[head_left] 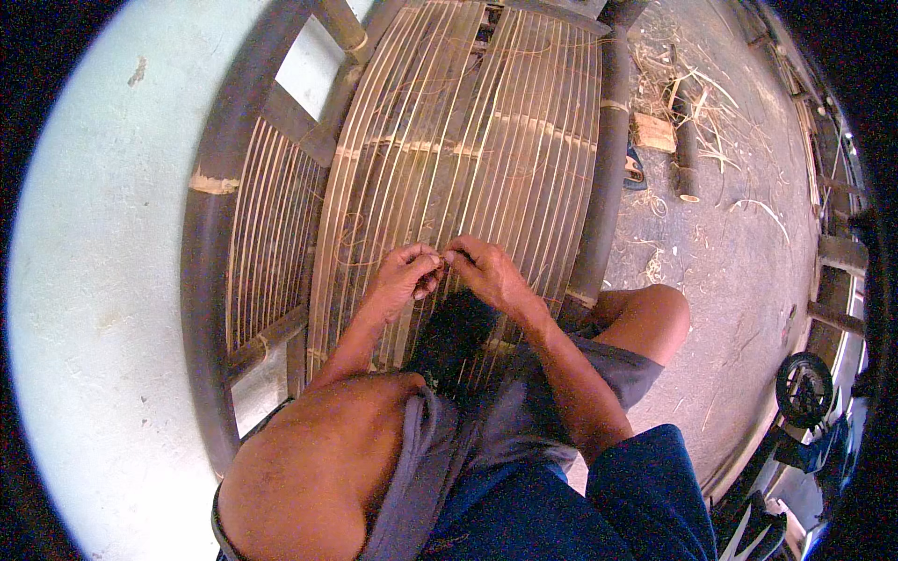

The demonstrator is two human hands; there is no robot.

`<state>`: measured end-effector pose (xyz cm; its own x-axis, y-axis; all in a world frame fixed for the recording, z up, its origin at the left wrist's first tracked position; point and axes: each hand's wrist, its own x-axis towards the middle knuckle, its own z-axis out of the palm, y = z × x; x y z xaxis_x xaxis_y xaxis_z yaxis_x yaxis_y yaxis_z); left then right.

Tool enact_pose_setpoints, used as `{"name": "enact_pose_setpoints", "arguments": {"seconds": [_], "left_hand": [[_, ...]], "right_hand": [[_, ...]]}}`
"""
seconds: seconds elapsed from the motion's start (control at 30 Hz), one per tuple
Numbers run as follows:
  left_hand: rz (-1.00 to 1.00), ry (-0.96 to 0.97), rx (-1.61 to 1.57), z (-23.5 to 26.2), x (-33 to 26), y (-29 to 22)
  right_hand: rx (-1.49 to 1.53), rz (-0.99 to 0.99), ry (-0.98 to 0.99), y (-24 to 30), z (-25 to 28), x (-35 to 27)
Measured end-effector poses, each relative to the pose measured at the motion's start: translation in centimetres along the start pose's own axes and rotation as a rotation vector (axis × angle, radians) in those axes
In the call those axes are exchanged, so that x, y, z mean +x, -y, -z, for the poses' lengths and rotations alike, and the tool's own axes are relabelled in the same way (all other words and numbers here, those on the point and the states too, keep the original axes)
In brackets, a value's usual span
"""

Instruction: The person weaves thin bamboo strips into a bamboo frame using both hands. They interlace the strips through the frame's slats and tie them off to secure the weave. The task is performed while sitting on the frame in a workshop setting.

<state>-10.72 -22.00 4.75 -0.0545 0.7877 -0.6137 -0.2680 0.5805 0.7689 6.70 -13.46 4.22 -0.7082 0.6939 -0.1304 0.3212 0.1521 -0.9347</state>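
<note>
My left hand point(409, 273) and my right hand point(485, 268) meet just above a slatted bamboo seat point(449, 187), fingertips almost touching. Both are closed in a pinch. What lies between the fingers is too small to make out. A thin orange cord point(354, 245) curls over the slats beside my left hand, and more loose strands of it trail across the far part of the seat. Whether this cord runs into my fingers cannot be seen clearly. Narrow pale strips run lengthwise between the darker slats. My legs straddle the near end of the seat.
Thick dark bamboo poles point(213, 243) frame the left side, with a slatted side panel point(273, 234) and a pale wall behind. On the floor at right lie bamboo shavings point(716, 103), a cut bamboo pole point(687, 150), a wood block point(654, 133) and a handsaw point(634, 168). A wheel point(803, 390) stands far right.
</note>
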Motion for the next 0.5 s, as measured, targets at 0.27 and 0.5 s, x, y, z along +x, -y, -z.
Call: {"name": "enact_pose_setpoints", "arguments": {"seconds": [0.27, 0.5], "left_hand": [[0.053, -0.033, -0.129, 0.1, -0.4, 0.0], [0.07, -0.135, -0.12, -0.3, -0.5, 0.2]], "right_hand": [[-0.133, 0.077, -0.084, -1.0, -1.6, -0.2], [-0.177, 0.17, -0.038, -1.3, -2.0, -0.7]]}}
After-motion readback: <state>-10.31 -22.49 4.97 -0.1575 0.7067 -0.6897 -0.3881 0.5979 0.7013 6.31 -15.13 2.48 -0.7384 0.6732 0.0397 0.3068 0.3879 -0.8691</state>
